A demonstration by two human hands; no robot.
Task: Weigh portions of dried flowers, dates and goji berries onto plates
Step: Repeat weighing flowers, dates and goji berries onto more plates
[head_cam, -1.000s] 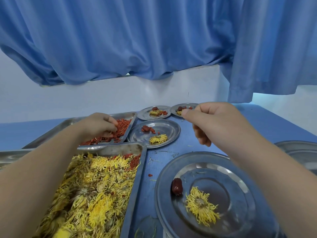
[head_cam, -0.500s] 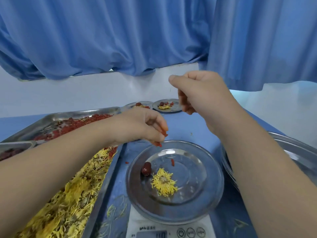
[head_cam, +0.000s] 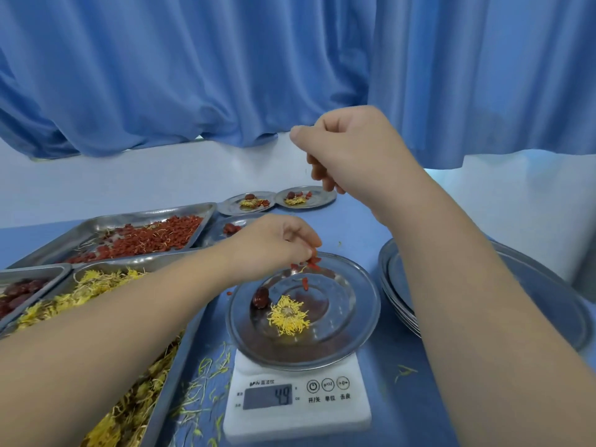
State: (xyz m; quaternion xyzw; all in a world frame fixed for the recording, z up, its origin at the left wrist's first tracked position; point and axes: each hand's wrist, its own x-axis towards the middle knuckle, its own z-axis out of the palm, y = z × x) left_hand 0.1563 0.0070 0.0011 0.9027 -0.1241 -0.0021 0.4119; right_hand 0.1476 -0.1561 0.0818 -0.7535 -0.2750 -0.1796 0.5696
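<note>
Blue curtains (head_cam: pixel 193 75) hang along a pale wall behind a blue counter (head_cam: pixel 371 227). Near the front of the counter stands a white scale (head_cam: pixel 296 401) whose display shows the digits 4 and 9, and a round steel plate (head_cam: pixel 354 317) sits on top of it. On the plate lie one yellow dried flower (head_cam: pixel 288 318) and, touching its left edge, a dark red date (head_cam: pixel 260 297). The left hand (head_cam: pixel 274 246) hovers over the plate's far rim, its fingertips pinching a small cluster of goji berries (head_cam: pixel 311 263); a single berry (head_cam: pixel 304 282) lies on the plate just below them. The right hand (head_cam: pixel 348 146) is raised well above the counter, fingers loosely curled downward and thumb stretched out, with nothing seen in it. Left of the scale lie a tray of dried flowers (head_cam: pixel 96 291), a tray of goji (head_cam: pixel 145 240) behind it, and a tray of dates (head_cam: pixel 19 293) at the edge of view. Two filled plates (head_cam: pixel 248 203) sit side by side at the far end, and a stack of plates (head_cam: pixel 396 285) stands to the right of the scale. Yellow petal strands (head_cam: pixel 206 366) are scattered on the counter beside the scale.
</note>
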